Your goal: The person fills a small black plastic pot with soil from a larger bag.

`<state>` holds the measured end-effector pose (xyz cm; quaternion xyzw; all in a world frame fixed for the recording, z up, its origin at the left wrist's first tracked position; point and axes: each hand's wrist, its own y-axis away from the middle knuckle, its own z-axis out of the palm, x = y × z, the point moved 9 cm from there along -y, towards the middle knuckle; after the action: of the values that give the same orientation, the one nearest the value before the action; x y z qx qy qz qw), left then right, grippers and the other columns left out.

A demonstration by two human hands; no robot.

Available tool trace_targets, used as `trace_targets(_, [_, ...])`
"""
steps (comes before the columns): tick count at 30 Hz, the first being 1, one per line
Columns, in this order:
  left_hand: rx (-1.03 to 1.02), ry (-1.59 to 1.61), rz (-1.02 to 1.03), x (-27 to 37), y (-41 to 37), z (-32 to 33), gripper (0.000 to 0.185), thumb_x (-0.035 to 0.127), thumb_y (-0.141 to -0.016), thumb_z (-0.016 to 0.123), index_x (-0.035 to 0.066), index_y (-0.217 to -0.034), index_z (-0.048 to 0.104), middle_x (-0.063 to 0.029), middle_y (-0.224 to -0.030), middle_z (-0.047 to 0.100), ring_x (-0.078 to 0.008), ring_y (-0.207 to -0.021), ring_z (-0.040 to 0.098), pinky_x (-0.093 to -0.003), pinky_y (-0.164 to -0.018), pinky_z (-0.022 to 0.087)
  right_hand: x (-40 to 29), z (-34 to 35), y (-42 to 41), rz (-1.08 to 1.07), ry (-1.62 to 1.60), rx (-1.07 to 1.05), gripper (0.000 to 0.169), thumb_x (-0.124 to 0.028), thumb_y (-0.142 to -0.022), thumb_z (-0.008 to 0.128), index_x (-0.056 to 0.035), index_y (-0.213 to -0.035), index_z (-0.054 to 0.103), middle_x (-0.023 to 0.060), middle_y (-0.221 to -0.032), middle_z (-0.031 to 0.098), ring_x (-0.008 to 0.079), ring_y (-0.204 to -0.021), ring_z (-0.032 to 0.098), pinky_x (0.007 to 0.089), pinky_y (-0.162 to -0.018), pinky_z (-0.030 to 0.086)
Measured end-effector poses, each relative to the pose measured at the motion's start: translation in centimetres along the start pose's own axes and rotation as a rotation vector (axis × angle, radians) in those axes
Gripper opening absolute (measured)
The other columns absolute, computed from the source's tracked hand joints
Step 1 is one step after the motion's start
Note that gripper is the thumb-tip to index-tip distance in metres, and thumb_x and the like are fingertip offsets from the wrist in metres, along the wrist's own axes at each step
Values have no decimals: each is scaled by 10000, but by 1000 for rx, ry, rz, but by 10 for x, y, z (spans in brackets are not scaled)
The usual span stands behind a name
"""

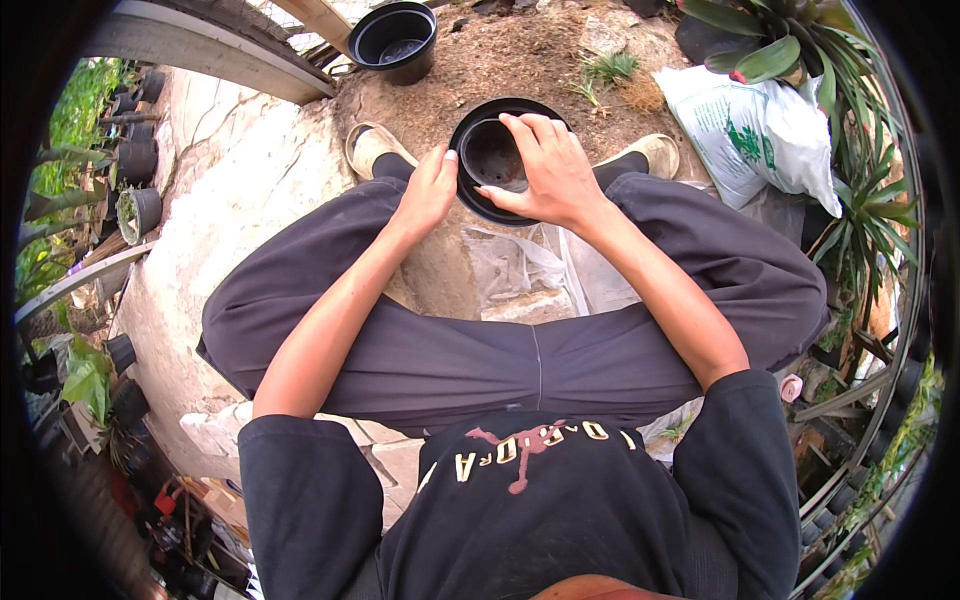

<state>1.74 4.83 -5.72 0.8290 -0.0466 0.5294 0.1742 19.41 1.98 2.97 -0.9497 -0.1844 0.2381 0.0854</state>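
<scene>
Between my knees stands a large black plastic plant pot (499,214). A smaller black plastic pot (489,154) sits inside it, with a few bits of soil and small holes at its bottom. My left hand (430,189) holds the large pot's left side, thumb up at the rim and the other fingers mostly hidden. Across the right side of the smaller pot lies my right hand (556,169). Its fingertips touch the far rim and its thumb the near rim, gripping the small pot from above.
Ahead is another black pot (394,45) on loose brown soil (487,60). To the right lie a white plastic sack (742,135) bearing print and broad-leaved plants (772,52). Clear plastic sheeting (525,262) covers stone between my legs. Potted plants (139,210) line the left.
</scene>
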Motion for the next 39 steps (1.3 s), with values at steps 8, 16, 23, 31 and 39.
trace_targets(8, [18,-41,52,4,3,-3,392,271,-1150,420,-75,-1219,593,-281,-1154,654,-413,-1125,638,-457,-1007,471,4,8,-1,11,28,-85,988,-583,-794,851,-20,-1528,506,187,-1332,574,366,-1213,562,469,-1017,490])
trace_targets(16, [55,-75,55,7,6,-3,408,264,-1147,423,-87,-1263,596,-322,-1219,656,-433,-1209,634,-467,-1052,467,11,20,5,54,40,-201,992,-582,-805,831,-28,-1551,484,184,-1329,567,364,-1208,567,468,-1009,483])
trace_targets(23, [-23,-40,7,14,2,0,396,254,-1147,422,-82,-1264,594,-319,-1204,661,-446,-1190,638,-475,-1044,472,13,18,5,14,71,-189,982,-565,-788,845,-19,-1531,507,192,-1354,564,375,-1239,564,474,-1045,478])
trace_targets(31, [-27,-53,-19,11,2,-2,421,264,-1147,413,-80,-1301,601,-309,-1197,688,-454,-1197,641,-470,-1037,483,5,4,0,-24,-16,-79,954,-532,-772,882,-14,-1498,545,189,-1357,567,367,-1245,569,479,-1059,477])
trace_targets(39, [-50,74,-31,0,1,2,456,317,-1162,381,-50,-1288,621,-240,-1098,718,-319,-1053,692,-422,-941,519,0,-3,-3,4,14,-13,986,-596,-792,860,-20,-1522,533,182,-1329,580,361,-1199,585,461,-1013,497])
